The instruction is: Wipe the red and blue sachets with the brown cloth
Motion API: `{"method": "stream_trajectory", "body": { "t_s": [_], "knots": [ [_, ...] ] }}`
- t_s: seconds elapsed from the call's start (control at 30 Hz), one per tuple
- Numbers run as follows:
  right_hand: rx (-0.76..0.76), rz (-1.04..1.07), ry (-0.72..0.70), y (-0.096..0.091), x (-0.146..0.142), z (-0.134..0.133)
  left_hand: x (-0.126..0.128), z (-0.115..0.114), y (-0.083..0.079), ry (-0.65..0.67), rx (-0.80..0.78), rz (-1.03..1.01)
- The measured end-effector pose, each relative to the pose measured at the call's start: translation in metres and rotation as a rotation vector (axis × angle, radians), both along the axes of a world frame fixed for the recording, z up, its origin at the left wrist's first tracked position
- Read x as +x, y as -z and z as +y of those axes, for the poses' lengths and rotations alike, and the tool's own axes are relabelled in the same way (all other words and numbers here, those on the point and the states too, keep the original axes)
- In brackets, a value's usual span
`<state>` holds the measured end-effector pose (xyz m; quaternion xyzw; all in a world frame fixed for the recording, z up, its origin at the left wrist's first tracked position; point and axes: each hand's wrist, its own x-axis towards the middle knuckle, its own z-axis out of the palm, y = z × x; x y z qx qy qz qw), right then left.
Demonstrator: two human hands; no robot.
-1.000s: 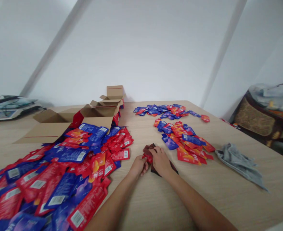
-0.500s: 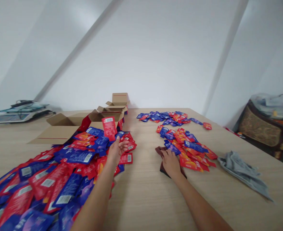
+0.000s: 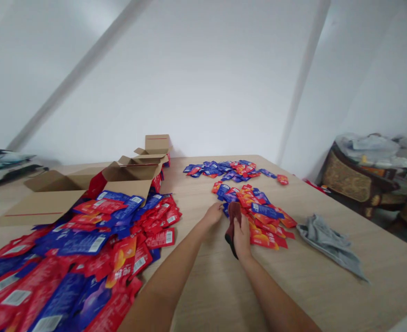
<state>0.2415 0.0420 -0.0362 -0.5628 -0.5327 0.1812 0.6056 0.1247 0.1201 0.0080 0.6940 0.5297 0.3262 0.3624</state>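
My right hand (image 3: 242,234) is closed around a folded brownish-red cloth (image 3: 234,222) with a dark lower edge, raised at the near left side of a pile of red and blue packets (image 3: 259,196). Just left of the cloth, my left hand (image 3: 213,215) reaches to the edge of that pile. Its fingers look loosely apart beside a blue packet, partly hidden; no packet shows in them. A bigger heap of red and blue packets (image 3: 82,242) with printed barcodes covers the table's left side.
Open cardboard boxes (image 3: 53,203) stand behind the left heap. Farther back lies another group of packets (image 3: 220,169). A grey cloth (image 3: 330,244) rests on the right of the table (image 3: 210,286). Beyond its right edge is a patterned chair (image 3: 345,177) with bags on it.
My left hand has moved right, from the big heap to the smaller pile. The red packet upright above the heap is gone from there. My right hand has gripped and lifted the brownish-red cloth.
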Motion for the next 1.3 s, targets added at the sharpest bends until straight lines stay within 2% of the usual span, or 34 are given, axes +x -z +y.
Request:
{"method": "stream_trajectory", "body": {
  "t_s": [0.1, 0.2, 0.3, 0.43, 0.53, 0.63, 0.7, 0.8, 0.97, 1.07, 1.13, 1.23, 1.3],
  "knots": [
    [0.022, 0.085, -0.003, 0.0, 0.001, 0.001, 0.022, 0.009, -0.001, 0.145, 0.015, 0.132],
    [0.023, 0.099, -0.007, 0.001, 0.003, 0.001, 0.031, -0.001, 0.008, 0.194, 0.108, 0.424],
    [0.005, 0.048, -0.006, 0.0, 0.004, 0.001, 0.024, -0.027, 0.018, 0.111, 0.266, 0.76],
    [-0.024, -0.224, -0.069, -0.006, 0.0, -0.004, -0.003, -0.076, 0.024, -0.03, 0.355, 0.877],
    [-0.071, -0.555, -0.166, -0.013, -0.009, -0.014, -0.025, -0.103, 0.019, -0.087, 0.324, 0.802],
    [-0.109, -0.756, -0.18, -0.019, -0.019, -0.024, -0.038, -0.111, 0.013, -0.165, 0.227, 0.701],
    [-0.134, -0.777, -0.188, -0.02, -0.023, -0.028, -0.04, -0.108, 0.01, -0.176, 0.171, 0.648],
    [-0.145, -0.674, -0.235, -0.018, -0.021, -0.027, -0.038, -0.099, 0.008, -0.148, 0.124, 0.57],
    [0.005, -0.487, -0.216, -0.022, -0.018, -0.028, -0.028, -0.089, 0.012, -0.162, -0.003, 0.295],
    [0.104, -0.566, -0.257, -0.031, -0.023, -0.038, -0.027, -0.09, 0.019, -0.161, -0.009, -0.065],
    [0.118, -0.675, -0.297, -0.035, -0.028, -0.045, -0.031, -0.094, 0.024, -0.15, -0.065, -0.266],
    [0.059, -0.843, -0.314, -0.036, -0.032, -0.048, -0.044, -0.103, 0.029, -0.104, -0.283, -0.333],
    [-0.006, -0.926, -0.291, -0.034, -0.033, -0.045, -0.051, -0.11, 0.03, -0.067, -0.354, -0.335]
  ]
}}
